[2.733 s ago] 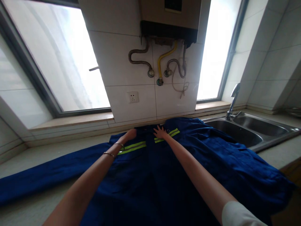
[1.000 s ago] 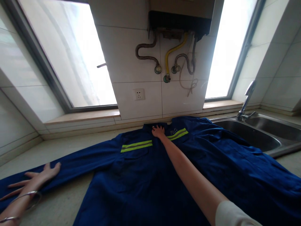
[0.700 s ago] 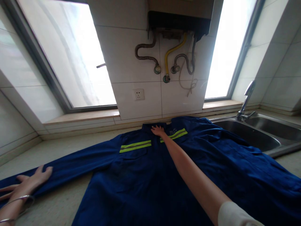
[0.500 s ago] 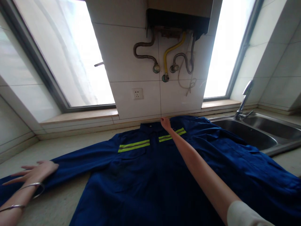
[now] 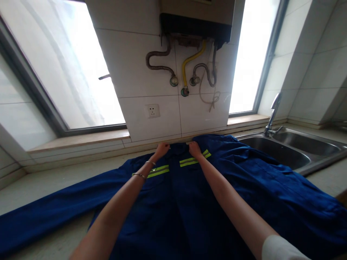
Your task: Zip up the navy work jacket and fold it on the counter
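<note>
A dark blue work jacket [image 5: 173,202] with yellow-green reflective strips lies spread on the countertop, its collar toward the wall. At the left end of the collar, my left hand [image 5: 162,148] has its fingers closed on the fabric. My right hand [image 5: 194,148] grips the collar's other end, also with closed fingers. Between the two hands a stretch of collar [image 5: 179,147] shows. One sleeve [image 5: 62,198] reaches out to the left. On the right the other sleeve [image 5: 276,180] lies wrinkled beside the sink.
A steel double sink [image 5: 282,153] with a tap [image 5: 272,115] is set into the counter [image 5: 48,177] at right. Above the tiled wall's socket [image 5: 152,111] hangs a water heater [image 5: 196,27] with hoses and valves. Windows stand on either side.
My left hand has moved from the left sleeve, where its fingers were spread, to the collar and closed on it. My right hand stays at the collar. The view has shifted slightly.
</note>
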